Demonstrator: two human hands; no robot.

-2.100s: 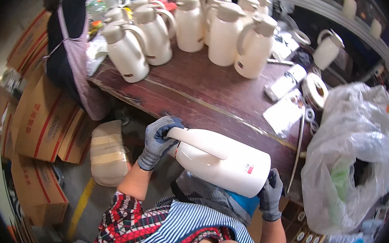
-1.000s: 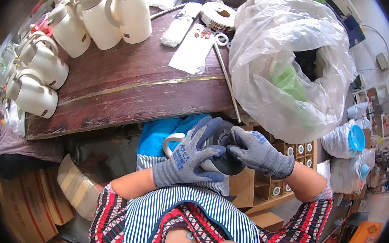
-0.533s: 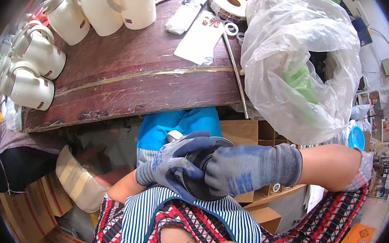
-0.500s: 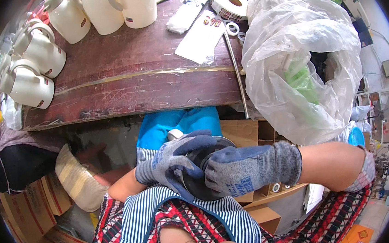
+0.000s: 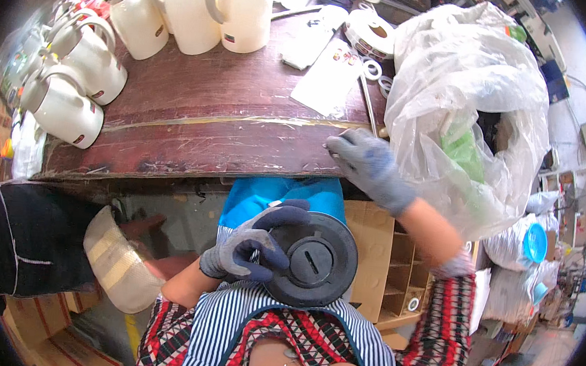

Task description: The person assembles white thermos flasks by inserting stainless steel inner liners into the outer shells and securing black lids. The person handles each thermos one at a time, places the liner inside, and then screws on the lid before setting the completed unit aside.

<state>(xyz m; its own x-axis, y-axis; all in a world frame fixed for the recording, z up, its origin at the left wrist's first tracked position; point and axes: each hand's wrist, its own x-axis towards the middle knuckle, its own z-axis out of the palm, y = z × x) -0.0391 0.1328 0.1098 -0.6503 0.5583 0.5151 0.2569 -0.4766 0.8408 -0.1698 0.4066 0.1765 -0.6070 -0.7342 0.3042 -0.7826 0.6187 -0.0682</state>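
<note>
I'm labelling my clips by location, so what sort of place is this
Probably a small workshop or assembly room: matching cream jugs stand grouped on a worn wooden table, a roll of stickers lies there too, and a gloved left hand grips a slotted round black base.

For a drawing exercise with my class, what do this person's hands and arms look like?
The left hand and right hand wear grey gloves; the left fingers are dark blue. Bare forearms show above. The patterned sleeves are red, black and white; the right ends in a pale cuff.
</note>
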